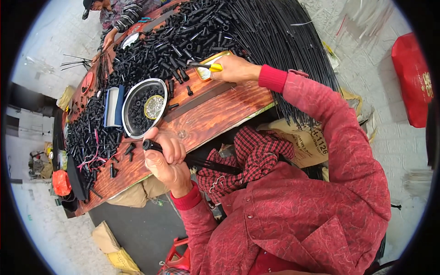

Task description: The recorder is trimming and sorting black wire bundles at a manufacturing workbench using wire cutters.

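Note:
In my left hand (pixel 170 158), closed near the table's front edge, is a black tubular plastic part (pixel 151 145), its round end facing up. Farther right, my right hand (pixel 236 68) grips a yellow-handled tool (pixel 211 67) with a dark metal tip, which looks like pliers. That tip is over a small yellow-rimmed tin (pixel 224 54) with pale contents I cannot make out. Between my hands stands an oval metal tray (pixel 129 133) of small black rings, with a round dish (pixel 154 107) of tiny shiny metal pieces inside it. Dark slender lengths (pixel 213 165) lie beside my left wrist, partly hidden.
Heaps of black plastic parts (pixel 188 27) cover the reddish wooden table (pixel 215 112). Long thin black rods (pixel 284 41) spread over its right end. A blue-and-white box (pixel 113 107) stands left of the tray. Across the table, a co-worker's hand (pixel 109 39) is near upright rods.

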A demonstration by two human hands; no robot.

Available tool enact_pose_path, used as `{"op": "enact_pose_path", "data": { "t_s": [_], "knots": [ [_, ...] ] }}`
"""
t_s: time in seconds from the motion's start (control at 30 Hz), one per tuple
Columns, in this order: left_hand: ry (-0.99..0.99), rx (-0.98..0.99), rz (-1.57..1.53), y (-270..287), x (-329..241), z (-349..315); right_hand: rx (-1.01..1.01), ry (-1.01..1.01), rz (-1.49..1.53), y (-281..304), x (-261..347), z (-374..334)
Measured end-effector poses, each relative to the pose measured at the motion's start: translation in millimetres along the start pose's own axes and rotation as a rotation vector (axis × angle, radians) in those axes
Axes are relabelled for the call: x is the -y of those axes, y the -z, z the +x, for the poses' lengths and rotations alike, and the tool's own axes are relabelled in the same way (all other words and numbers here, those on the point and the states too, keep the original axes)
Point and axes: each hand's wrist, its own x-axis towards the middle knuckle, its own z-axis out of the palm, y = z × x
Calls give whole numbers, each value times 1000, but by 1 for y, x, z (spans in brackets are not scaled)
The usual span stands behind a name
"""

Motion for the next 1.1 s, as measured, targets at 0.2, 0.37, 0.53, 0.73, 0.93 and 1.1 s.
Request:
{"op": "enact_pose_path", "data": {
  "t_s": [0.2,0.37,0.53,0.73,0.93,1.1],
  "knots": [
    [-31,-63,72,11,-1,2,-73,37,-288,-8,-25,25],
    [-14,-81,12,21,-3,0,-109,18,-308,-7,-32,35],
    [-3,-102,64,20,1,5,-84,73,-444,-20,-40,54],
    [-30,-170,80,35,-6,4,-91,109,-428,-27,-27,64],
    [-46,-189,85,42,-5,7,-105,148,-329,-32,-21,59],
    [-48,-184,93,39,-4,10,-85,306,-213,-45,-4,65]
  ]
}}
